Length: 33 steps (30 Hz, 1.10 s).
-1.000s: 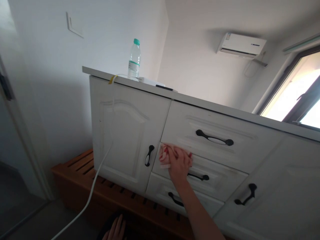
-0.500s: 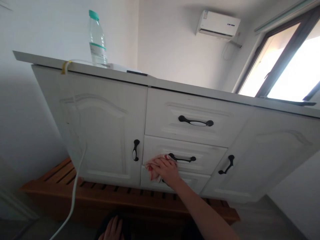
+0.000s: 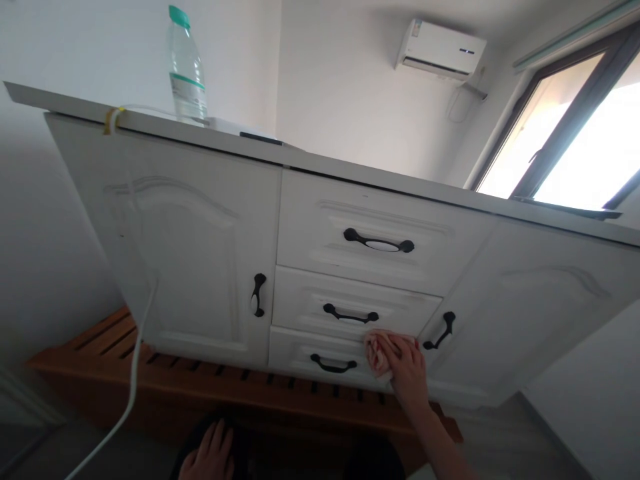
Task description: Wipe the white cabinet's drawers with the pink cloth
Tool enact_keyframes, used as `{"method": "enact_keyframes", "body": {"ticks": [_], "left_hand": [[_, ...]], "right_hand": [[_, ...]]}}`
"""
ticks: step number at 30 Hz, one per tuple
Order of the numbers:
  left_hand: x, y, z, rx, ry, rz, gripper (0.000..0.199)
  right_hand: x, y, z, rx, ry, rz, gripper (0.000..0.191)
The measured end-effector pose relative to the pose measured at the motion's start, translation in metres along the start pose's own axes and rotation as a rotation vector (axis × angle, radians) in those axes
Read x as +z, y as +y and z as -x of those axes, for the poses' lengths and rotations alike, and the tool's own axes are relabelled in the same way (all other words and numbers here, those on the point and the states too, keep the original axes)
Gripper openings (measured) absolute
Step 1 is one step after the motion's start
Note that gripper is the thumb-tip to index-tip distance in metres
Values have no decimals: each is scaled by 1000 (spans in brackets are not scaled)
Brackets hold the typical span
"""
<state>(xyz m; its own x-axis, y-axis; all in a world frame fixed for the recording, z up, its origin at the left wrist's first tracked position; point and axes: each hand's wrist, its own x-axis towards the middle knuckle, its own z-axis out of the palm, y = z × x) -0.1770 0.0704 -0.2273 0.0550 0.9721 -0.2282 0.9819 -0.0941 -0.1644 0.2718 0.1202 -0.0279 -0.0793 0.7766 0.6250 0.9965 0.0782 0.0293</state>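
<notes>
My right hand (image 3: 407, 367) presses a crumpled pink and white cloth (image 3: 379, 353) against the white cabinet front, its fingers spread over the cloth. The cloth lies at the right part of the bottom drawer (image 3: 290, 347), near the seam below the middle drawer (image 3: 400, 313). Just left of it is the bottom drawer's black handle (image 3: 333, 365); the right door's handle (image 3: 441, 331) is close on the other side. Low in the view, my left hand (image 3: 210, 453) rests flat on my dark-clothed knee, with its fingers stretched out and nothing in them.
The cabinet stands on a slatted wooden bench (image 3: 210, 390). A white cable (image 3: 134, 373) hangs from the cabinet top, held by yellow tape (image 3: 111, 120). A water bottle (image 3: 187, 73) stands on top, near the wall. A window (image 3: 560, 127) is at the right.
My right hand has moved the cloth rightward and slightly down, from the left end of the middle drawer's handle to the bottom drawer's right side. My left hand stays on the knee.
</notes>
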Motion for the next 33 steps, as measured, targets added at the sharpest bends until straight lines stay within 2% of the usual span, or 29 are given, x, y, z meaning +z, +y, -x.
{"method": "enact_keyframes", "body": {"ticks": [2,5,7,10,13,15,20,24,27,30,33], "left_hand": [[0,3,2,-5,25,14,57],[3,3,5,-9,48,37,57],[4,1,8,-13,56,50,57],[2,-1,12,-19,78,69,57],[1,-2,16,-38,83,83,57],[-1,-2,20,-44,74,94,57],[-5,-1,31,13,93,86,55],[6,10,39,105,97,92,63],[21,26,44,186,24,143,69],[31,48,53,304,-49,193,66],[37,72,67,387,-54,239,63]], "right_hand": [[7,-3,15,88,11,-51,62],[20,-28,35,201,0,-181,54],[27,-56,41,188,-101,-286,54],[32,-101,36,128,-285,-396,58],[33,-130,22,155,-361,-404,53],[33,-136,13,181,-401,-372,48],[26,-130,-1,166,-530,-311,41],[19,-131,-1,148,-558,-289,37],[10,-138,17,138,-535,-294,36],[-4,-148,46,155,-464,-325,38],[-22,-159,75,180,-415,-360,36]]}}
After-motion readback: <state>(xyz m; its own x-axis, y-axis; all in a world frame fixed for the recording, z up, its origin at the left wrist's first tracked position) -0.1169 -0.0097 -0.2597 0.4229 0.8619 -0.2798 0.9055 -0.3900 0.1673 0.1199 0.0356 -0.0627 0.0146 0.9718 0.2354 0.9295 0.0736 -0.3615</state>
